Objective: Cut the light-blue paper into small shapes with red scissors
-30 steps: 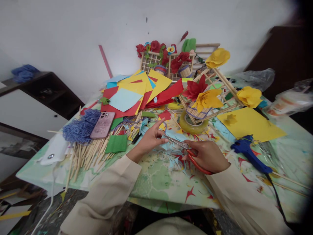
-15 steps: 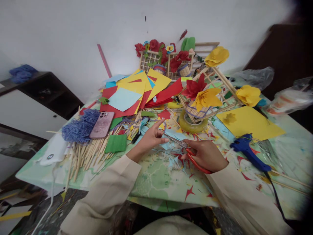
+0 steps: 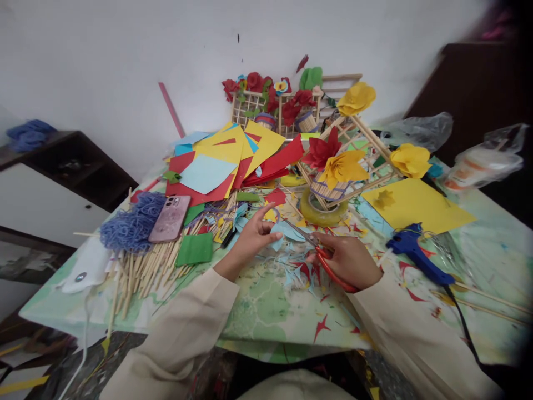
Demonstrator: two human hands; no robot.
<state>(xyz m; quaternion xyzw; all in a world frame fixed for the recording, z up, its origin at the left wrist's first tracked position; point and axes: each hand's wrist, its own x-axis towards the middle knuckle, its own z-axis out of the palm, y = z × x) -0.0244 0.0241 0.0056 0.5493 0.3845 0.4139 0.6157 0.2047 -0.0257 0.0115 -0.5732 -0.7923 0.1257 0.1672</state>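
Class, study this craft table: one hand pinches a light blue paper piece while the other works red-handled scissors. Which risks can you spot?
1. The left hand pinches the light blue paper right at the blades of the scissors in the right hand; a fingertip might get nicked.
2. The blue glue gun lies beside the right sleeve, its cord trailing off the table; an elbow could snag it.
3. The pink phone rests on blue yarn and may slide.

table [image 3: 266, 311] — strewn with coloured paper [image 3: 216, 161], sticks [image 3: 141, 266], glue gun [image 3: 416, 253].
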